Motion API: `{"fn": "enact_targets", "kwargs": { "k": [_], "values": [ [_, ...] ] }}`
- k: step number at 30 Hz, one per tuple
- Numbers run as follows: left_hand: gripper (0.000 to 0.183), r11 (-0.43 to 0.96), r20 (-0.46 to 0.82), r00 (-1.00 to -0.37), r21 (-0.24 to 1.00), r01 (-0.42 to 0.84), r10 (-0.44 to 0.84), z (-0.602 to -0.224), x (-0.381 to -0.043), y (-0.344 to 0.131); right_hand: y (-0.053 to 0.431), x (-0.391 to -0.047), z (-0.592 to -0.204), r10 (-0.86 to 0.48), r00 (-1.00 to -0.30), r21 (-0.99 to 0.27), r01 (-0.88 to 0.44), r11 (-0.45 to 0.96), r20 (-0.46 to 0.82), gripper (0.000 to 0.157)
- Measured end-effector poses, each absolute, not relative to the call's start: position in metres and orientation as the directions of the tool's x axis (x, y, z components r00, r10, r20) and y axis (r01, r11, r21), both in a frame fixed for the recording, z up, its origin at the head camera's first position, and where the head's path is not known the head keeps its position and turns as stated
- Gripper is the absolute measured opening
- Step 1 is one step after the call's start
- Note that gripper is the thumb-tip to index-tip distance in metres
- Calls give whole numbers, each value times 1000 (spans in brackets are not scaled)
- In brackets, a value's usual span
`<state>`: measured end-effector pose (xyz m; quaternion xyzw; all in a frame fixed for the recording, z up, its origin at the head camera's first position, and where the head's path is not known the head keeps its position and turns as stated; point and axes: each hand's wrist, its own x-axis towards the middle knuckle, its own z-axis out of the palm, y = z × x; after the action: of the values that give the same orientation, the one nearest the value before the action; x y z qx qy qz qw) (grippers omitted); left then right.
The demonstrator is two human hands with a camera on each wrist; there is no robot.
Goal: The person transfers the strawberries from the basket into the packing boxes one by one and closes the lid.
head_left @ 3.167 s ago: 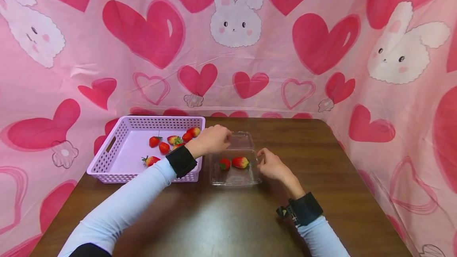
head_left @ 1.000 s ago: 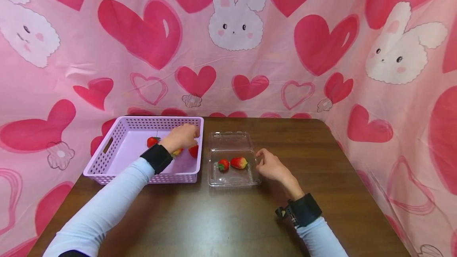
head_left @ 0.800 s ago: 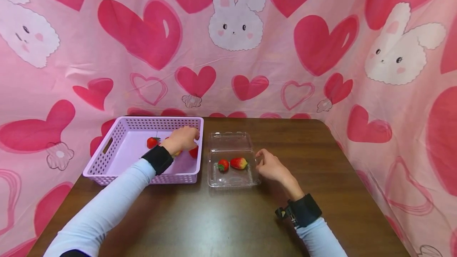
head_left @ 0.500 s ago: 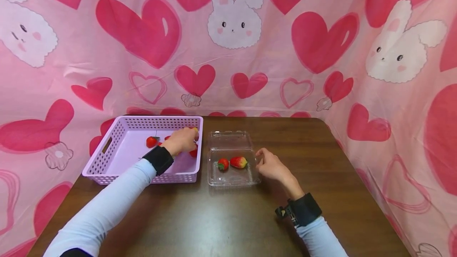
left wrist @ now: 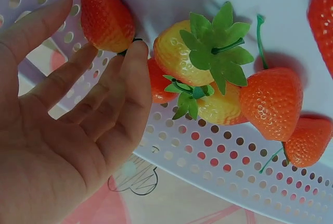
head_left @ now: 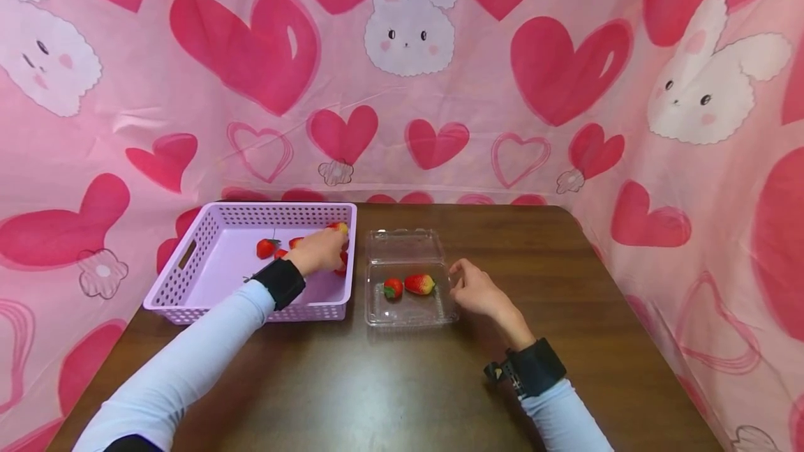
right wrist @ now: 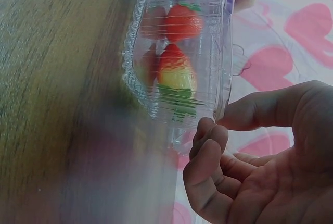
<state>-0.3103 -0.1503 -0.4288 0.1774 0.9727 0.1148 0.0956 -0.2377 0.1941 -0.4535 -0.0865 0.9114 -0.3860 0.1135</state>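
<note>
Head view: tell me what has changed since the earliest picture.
The left hand has moved leftward, from over the clear container to the purple basket, beside a strawberry; no firm grip shows. Unchanged: the right hand at the container's right edge, and the two strawberries lying inside it.

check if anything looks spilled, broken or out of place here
Nothing stands out. Every strawberry in sight lies inside either the purple perforated basket or the clear plastic clamshell. Both containers sit upright on the wooden table, and no crack or crushed fruit is visible.
</note>
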Motion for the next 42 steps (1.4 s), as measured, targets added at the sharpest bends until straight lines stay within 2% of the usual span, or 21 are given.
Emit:
{"fn": "enact_targets", "kwargs": {
  "k": [16,23,34,42],
  "values": [
    [36,901,-175,-912,307,307,370,-433,-312,-149,192,-236,-454,-220,-961,-731,-28,682,-169,39],
    [39,919,-217,-913,273,284,347,-434,-314,-150,194,-236,-455,-224,-961,-739,-31,673,-163,40],
    [17,915,-182,-906,209,345,383,-435,-312,-144,193,-238,-454,-213,-964,-723,-34,690,-159,40],
    [18,917,-211,-901,212,337,380,-439,-315,-144,193,-237,-455,-209,-964,-729,-23,685,-166,40]
  ]
}}
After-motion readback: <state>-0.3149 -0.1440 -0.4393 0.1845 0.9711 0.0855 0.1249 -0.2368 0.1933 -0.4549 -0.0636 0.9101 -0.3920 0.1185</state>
